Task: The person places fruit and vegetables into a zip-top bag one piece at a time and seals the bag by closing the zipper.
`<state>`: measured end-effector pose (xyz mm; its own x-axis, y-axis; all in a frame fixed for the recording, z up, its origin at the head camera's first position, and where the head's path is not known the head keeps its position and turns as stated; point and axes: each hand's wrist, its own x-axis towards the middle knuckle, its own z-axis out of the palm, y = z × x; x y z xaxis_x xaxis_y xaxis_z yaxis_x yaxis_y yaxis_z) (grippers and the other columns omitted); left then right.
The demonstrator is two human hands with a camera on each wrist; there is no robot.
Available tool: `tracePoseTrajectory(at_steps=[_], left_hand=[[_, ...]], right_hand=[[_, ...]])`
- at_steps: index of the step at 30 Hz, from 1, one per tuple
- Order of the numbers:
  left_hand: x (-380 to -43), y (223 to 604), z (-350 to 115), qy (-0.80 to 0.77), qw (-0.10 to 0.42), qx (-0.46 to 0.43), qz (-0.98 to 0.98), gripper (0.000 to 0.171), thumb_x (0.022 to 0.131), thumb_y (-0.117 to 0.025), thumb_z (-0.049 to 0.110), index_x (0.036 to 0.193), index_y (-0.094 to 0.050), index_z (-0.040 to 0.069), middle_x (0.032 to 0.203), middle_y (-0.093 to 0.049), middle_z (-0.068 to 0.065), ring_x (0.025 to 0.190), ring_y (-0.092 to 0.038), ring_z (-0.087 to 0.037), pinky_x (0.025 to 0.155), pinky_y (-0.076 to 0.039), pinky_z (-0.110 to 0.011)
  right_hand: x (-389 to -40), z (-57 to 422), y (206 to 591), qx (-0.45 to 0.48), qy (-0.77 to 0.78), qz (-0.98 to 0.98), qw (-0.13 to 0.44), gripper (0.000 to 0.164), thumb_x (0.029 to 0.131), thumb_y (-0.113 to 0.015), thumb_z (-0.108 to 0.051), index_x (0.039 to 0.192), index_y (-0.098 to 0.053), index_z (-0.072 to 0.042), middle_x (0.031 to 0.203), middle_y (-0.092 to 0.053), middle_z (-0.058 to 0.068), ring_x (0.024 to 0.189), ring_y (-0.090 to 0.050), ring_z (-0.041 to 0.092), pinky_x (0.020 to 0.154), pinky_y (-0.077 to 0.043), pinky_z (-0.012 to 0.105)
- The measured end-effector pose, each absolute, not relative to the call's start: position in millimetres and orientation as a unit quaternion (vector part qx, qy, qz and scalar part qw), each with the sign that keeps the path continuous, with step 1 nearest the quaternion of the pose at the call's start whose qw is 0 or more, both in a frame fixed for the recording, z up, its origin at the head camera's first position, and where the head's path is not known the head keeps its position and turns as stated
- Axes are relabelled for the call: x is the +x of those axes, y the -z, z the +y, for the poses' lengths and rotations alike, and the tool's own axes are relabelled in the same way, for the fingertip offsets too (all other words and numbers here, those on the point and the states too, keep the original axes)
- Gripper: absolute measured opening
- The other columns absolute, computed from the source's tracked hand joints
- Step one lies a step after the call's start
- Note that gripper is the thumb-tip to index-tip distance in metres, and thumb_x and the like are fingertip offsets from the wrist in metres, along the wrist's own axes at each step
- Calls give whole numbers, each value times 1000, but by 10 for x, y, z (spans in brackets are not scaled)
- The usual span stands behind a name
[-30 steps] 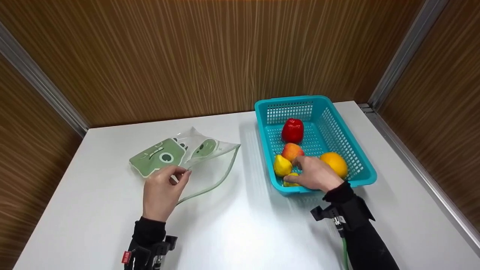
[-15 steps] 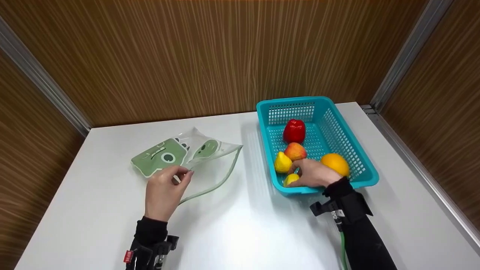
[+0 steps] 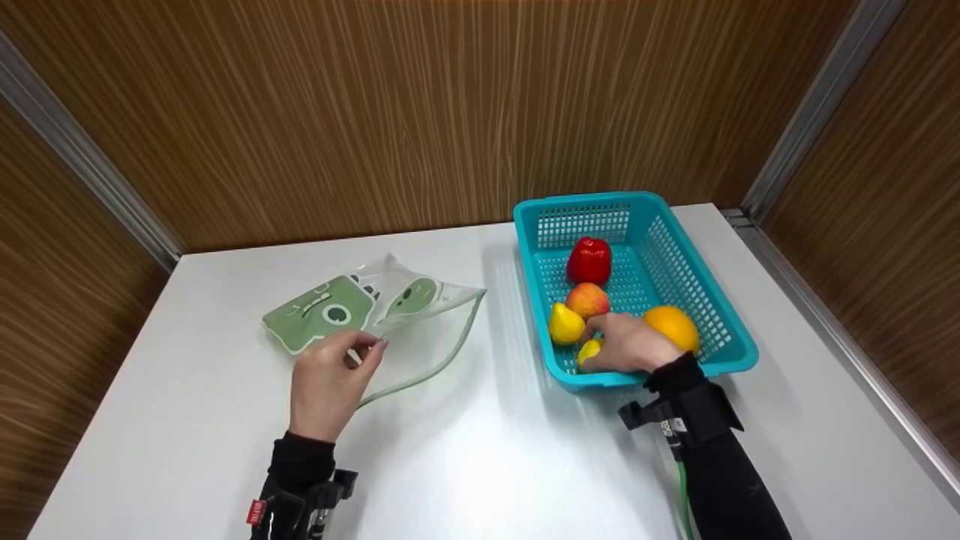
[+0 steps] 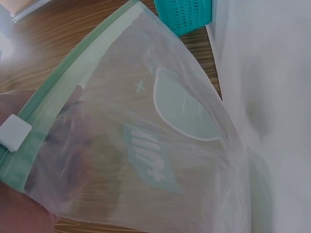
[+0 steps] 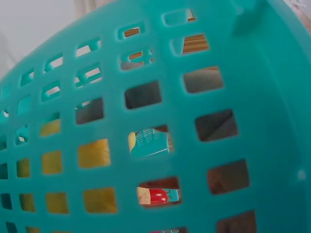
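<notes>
My left hand (image 3: 328, 386) pinches the near edge of a clear slider bag (image 3: 330, 306) with green animal prints, thumb against fingertips. The bag's mouth gapes toward the right, its lower edge hanging in a curve. In the left wrist view, the green zip strip (image 4: 73, 63) carries a white slider (image 4: 14, 132). Inside a turquoise basket (image 3: 531, 300), my right hand (image 3: 628, 345) curls thumb and fingers round a small yellow fruit (image 3: 589, 352), partly hidden by the hand. A second yellow fruit (image 3: 566, 325), narrowing at its top, sits just left of the fingertips.
Also in the basket are a red bell pepper (image 3: 589, 261), a peach (image 3: 587, 300) and an orange (image 3: 673, 328) right of the hand. The basket's perforated wall (image 5: 175, 121) fills the right wrist view. Wood-grain panels (image 3: 375, 120) enclose the white table (image 3: 465, 450).
My right hand's fingers have closed round the near yellow fruit, which has shifted slightly right. The left hand keeps its pinch on the bag.
</notes>
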<state>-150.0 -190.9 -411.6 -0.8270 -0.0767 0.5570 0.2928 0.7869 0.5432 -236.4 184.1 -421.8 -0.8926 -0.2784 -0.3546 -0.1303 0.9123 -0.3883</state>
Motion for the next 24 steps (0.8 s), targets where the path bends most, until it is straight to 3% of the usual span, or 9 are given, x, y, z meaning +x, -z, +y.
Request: tracePoseTrajectory(at_steps=[6,13,24], left_hand=[[-1497,4114,-1905,321,287,-56,-901,8,81,-75,19,79,-71,12,67,-64,1,59,-60,-17,55,-45,-20],[-1493,4113,-1902,317,288,-55,-902,7,81,-75,19,79,-71,13,67,-64,2,59,-55,-8,55,-46,-20],[-1488,4096,-1889,322,293,-62,-898,8,81,-75,20,78,-71,13,67,-64,2,57,-55,-6,54,-45,-19]], right_hand=[[-2312,1844,4134,-89,197,965,150,48,73,-70,-28,118,-60,-12,104,-63,10,91,-53,26,70,-41,32],[-2187,1769,3954,-79,264,960,53,55,76,-70,-27,126,-54,-11,113,-63,12,96,-56,27,81,-52,41],[-1847,1426,3702,-113,350,927,-72,52,74,-73,-21,123,-56,-15,118,-61,5,100,-55,23,86,-54,43]])
